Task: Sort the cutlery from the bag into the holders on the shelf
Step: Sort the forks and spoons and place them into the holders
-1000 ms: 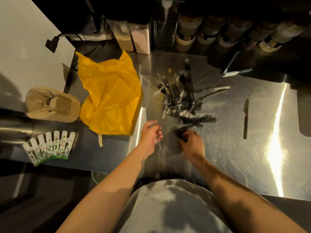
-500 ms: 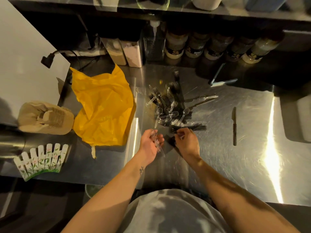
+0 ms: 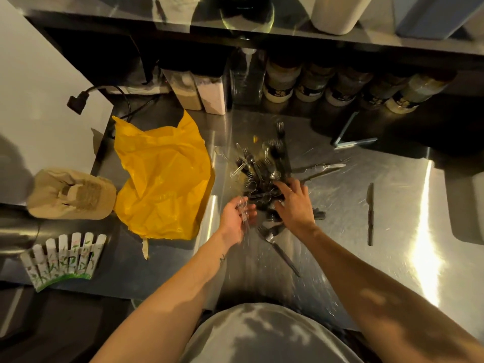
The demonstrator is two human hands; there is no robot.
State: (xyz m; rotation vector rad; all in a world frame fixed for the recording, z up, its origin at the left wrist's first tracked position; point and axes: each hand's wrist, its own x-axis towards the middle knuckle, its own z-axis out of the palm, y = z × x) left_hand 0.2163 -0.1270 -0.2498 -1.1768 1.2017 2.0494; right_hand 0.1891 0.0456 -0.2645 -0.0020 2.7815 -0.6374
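Note:
A heap of plastic cutlery (image 3: 262,166), black forks and clear spoons, lies in the middle of the steel counter (image 3: 392,231). My left hand (image 3: 237,218) holds a few clear spoons (image 3: 245,214) in its palm, just left of the heap's near edge. My right hand (image 3: 294,205) reaches into the heap with fingers spread over the pieces. A black fork (image 3: 277,248) lies on the counter just below my hands. The crumpled yellow bag (image 3: 162,179) lies flat to the left. The shelf (image 3: 288,30) runs along the top, with only the bases of things on it showing.
A lone black knife (image 3: 370,213) lies to the right. Jars (image 3: 314,82) and containers line the back under the shelf. At the left stand a brown paper package (image 3: 70,195), a small white picket-fence box (image 3: 62,258) and a power cord (image 3: 78,100).
The camera tilted up, showing the shelf. My right hand moved from the heap's near edge up into the heap, leaving a black fork on the counter. My left hand still holds the clear spoons.

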